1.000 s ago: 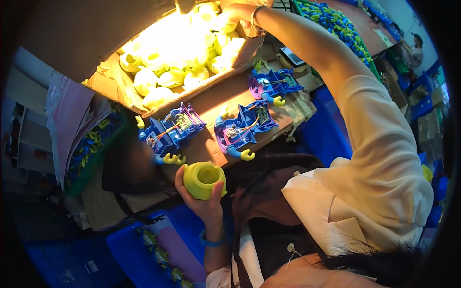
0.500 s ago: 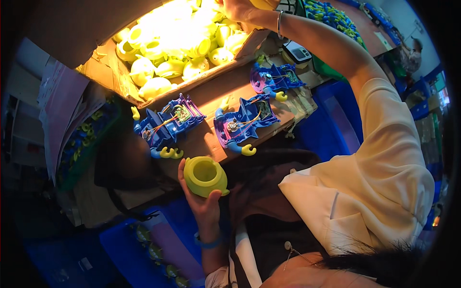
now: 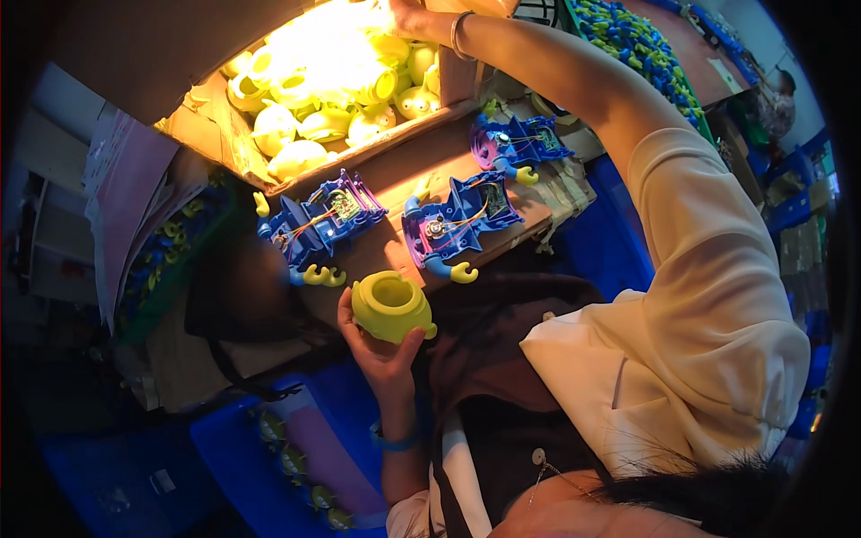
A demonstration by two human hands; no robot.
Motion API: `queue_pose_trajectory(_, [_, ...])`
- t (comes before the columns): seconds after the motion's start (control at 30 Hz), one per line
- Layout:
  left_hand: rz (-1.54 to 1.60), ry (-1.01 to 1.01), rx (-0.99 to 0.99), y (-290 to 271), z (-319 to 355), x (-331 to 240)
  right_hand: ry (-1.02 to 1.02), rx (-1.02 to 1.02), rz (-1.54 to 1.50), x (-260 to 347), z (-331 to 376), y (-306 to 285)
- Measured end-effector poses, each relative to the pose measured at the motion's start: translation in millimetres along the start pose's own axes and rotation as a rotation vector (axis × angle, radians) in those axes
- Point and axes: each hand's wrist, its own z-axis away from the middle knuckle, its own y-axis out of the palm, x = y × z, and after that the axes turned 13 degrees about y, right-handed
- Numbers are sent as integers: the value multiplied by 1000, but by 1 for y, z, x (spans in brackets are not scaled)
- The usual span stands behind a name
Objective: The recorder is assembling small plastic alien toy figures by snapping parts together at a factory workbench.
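Note:
My left hand (image 3: pixel 384 360) is wrapped round a hollow yellow-green toy head (image 3: pixel 395 318), its round opening facing up. At the top, my right arm stretches over the cardboard box (image 3: pixel 368 145) full of similar yellow-green toy heads (image 3: pixel 299 160). My right hand (image 3: pixel 413 20) is at the far side of that box, its fingers lost in bright glare and the frame edge. Between the box and me lie three blue toy bodies, a left one (image 3: pixel 309 224), a middle one (image 3: pixel 457 229) and a right one (image 3: pixel 511 143), opened up with wires, circuit boards and yellow hands showing.
Blue and yellow small parts (image 3: pixel 632 49) fill a container at the upper right. Papers (image 3: pixel 134 193) hang at the left beside another bin of parts (image 3: pixel 175 251). Below stands a blue crate (image 3: pixel 242 466) with several green toy pieces (image 3: pixel 291 462). Another person (image 3: pixel 773 103) is far right.
My right hand has moved left across the top of the box. My left hand has lifted the toy head slightly up and to the right, tilting its opening a little.

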Motion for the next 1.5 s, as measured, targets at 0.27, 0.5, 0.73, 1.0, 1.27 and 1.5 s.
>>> queue_pose_trajectory(0.27, [-190, 62, 58, 5, -11, -2, -115, 195, -226, -39, -6, 19])
queue_pose_trajectory(0.5, [-359, 125, 183, 6, -23, -4, 532, 985, -356, 208, -100, -152])
queue_pose_trajectory(0.73, [-278, 44, 75, 3, -24, 2, 218, 835, -514, 381, 12, -281])
queue_pose_trajectory(1.0, [-342, 12, 251, 17, -45, 6, 199, 854, -641, 384, 74, -231])
queue_pose_trajectory(1.27, [-459, 33, 328, 8, -47, 22, 246, 1097, -842, 383, 78, -233])
queue_pose_trajectory(1.5, [-575, -7, 370, 16, -50, 18, 231, 1027, -816, 383, 85, -232])
